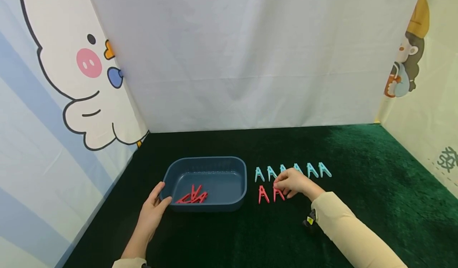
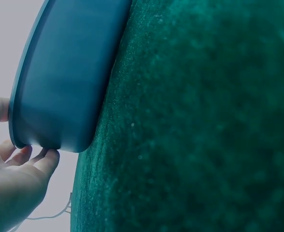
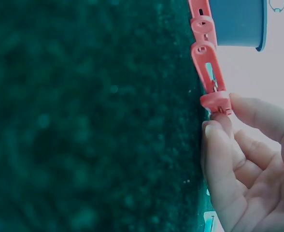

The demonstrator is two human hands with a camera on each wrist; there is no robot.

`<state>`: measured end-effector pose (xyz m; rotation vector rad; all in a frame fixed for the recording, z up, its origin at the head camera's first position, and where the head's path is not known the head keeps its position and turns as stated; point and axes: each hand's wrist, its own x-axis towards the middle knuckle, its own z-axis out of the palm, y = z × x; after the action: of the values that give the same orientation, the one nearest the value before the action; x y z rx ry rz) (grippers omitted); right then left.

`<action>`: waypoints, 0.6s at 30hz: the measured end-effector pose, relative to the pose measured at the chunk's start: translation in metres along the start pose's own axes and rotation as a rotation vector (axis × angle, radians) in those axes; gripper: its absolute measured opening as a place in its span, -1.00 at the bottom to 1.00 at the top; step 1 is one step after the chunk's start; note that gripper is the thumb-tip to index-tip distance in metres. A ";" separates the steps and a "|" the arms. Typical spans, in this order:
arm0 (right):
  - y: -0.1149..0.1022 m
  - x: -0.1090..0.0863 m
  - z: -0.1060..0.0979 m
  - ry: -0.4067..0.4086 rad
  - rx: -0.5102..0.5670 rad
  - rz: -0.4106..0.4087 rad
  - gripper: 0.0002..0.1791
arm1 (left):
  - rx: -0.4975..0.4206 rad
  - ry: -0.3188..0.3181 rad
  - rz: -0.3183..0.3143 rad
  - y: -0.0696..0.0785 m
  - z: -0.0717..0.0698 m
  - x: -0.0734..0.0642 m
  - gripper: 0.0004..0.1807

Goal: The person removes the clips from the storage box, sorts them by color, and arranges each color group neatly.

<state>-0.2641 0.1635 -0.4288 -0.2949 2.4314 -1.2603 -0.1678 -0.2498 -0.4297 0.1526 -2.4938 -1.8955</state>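
A blue-grey plastic basin stands on the green cloth, with several red clothespins piled in its near left part. My left hand holds the basin's near left corner, thumb and fingers spread round the rim; the left wrist view shows fingertips against the outer wall. To the right of the basin, my right hand pinches the top end of a red clothespin lying on the cloth. Another red clothespin lies just left of it, legs toward me.
Behind the red pair runs a row of several light-blue clothespins, partly covered by my right hand. The dark green cloth reaches to a white curtain at the back. Printed cartoon panels flank both sides.
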 end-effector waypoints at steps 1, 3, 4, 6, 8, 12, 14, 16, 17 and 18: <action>0.000 0.000 0.000 0.003 -0.005 0.006 -0.85 | -0.001 0.000 0.000 0.000 0.000 0.000 -0.39; -0.001 0.000 0.001 0.010 -0.014 0.021 -0.86 | -0.003 0.001 0.001 0.000 0.000 0.000 -0.39; -0.001 0.001 0.001 0.013 -0.016 0.030 -0.86 | -0.004 0.000 0.002 0.000 0.000 0.000 -0.39; -0.002 0.001 0.001 0.013 -0.018 0.041 -0.86 | -0.004 0.002 0.001 0.000 0.000 -0.001 -0.39; -0.002 0.001 0.001 0.012 -0.018 0.047 -0.86 | -0.006 0.003 0.001 0.000 0.000 -0.001 -0.39; -0.005 0.000 -0.001 0.007 -0.022 0.035 -0.84 | -0.003 0.004 0.000 0.000 0.000 -0.001 -0.39; -0.009 0.000 -0.003 0.015 -0.029 0.027 -0.83 | -0.002 0.003 -0.001 0.000 0.000 -0.001 -0.39; -0.014 0.001 -0.005 0.034 -0.035 0.021 -0.81 | -0.003 0.002 -0.002 0.001 0.000 -0.001 -0.39; -0.017 0.001 -0.006 0.044 -0.036 0.018 -0.81 | -0.004 0.001 -0.002 0.001 0.000 -0.001 -0.39; -0.021 0.002 -0.008 0.052 -0.035 0.012 -0.80 | -0.005 0.000 -0.002 0.001 0.000 -0.001 -0.39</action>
<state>-0.2686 0.1566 -0.4084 -0.2596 2.4971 -1.2357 -0.1665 -0.2496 -0.4291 0.1555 -2.4897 -1.9020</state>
